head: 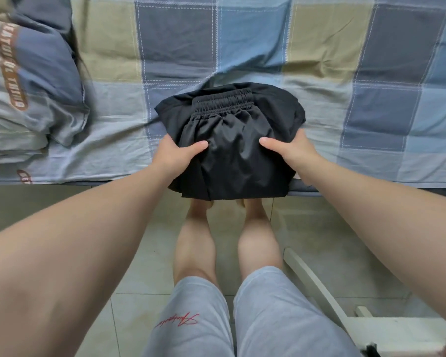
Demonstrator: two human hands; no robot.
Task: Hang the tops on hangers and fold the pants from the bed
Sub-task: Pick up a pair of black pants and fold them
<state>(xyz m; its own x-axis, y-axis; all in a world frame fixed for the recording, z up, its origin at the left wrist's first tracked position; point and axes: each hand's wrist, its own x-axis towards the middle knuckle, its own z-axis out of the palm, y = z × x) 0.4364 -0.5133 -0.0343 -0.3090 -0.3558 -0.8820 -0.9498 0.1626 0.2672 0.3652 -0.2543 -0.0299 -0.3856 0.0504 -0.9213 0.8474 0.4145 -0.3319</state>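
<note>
Farthest left, folded grey-and-blue bedding (31,81) with a brown lettered band, heaped on the bed (371,73) near its front edge. Next along, the left hand (177,153), gripping the left side of the black pants (232,161): thumb laid flat across the top of the fabric, fingers tucked out of sight underneath. At centre, the pants themselves, folded into a compact bundle on the checked sheet (317,42) at the bed's near edge, to the right of the bedding and apart from it. Elastic waistband (223,101) on top at the far side, running left to right, turned away from the person; gathered fabric below it running back toward the body, so long axis far to near, though not much longer than wide. Wider folded layers sticking out beneath the waistband on both sides. Near end hanging past the bed's edge, above the bare feet (198,204) on the tiled floor (129,220). Further right, the right hand (291,150), mirroring the left: thumb on top, pressed into the cloth, fingers hidden under the bundle, gripping its right side. Beyond it, more checked sheet in blue, grey and tan squares. Lower right, a white frame piece (312,282) slanting across the floor beside the right leg.
</note>
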